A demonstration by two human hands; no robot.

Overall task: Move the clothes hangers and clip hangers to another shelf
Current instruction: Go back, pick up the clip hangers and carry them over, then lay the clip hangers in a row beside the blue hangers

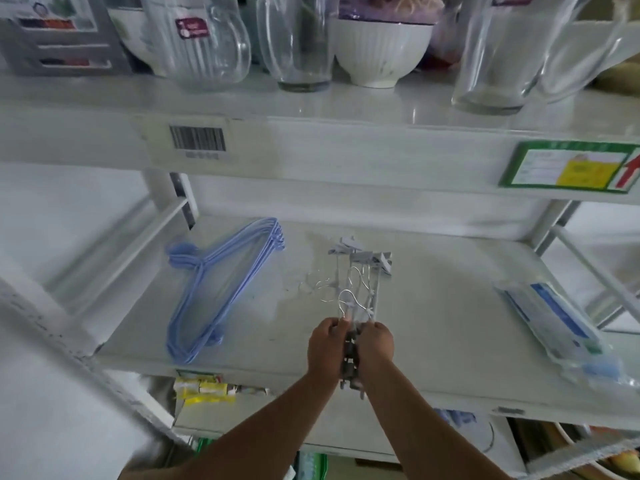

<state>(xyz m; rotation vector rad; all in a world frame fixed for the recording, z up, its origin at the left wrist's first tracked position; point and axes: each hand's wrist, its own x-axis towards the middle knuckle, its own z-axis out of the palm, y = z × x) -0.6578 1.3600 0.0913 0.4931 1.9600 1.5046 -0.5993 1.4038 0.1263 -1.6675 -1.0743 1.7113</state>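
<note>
Two bare forearms reach forward from the near edge, and the left hand (325, 348) and right hand (375, 348) meet over the near middle of the white shelf (433, 341). Both hands curl round the near end of a bundle of grey clip hangers (360, 275), one on each side; the bundle stretches away from them toward the far side, its clips fanned at the far end and thin wire hooks looped in the middle. Well to the left, a stack of blue clothes hangers (221, 282) lies flat on the same shelf, apart from the hands. At the right edge lies a clear packet (557, 330) with blue contents. On the shelf above stand glass jugs (197, 39) and a white ribbed bowl (379, 51).
</note>
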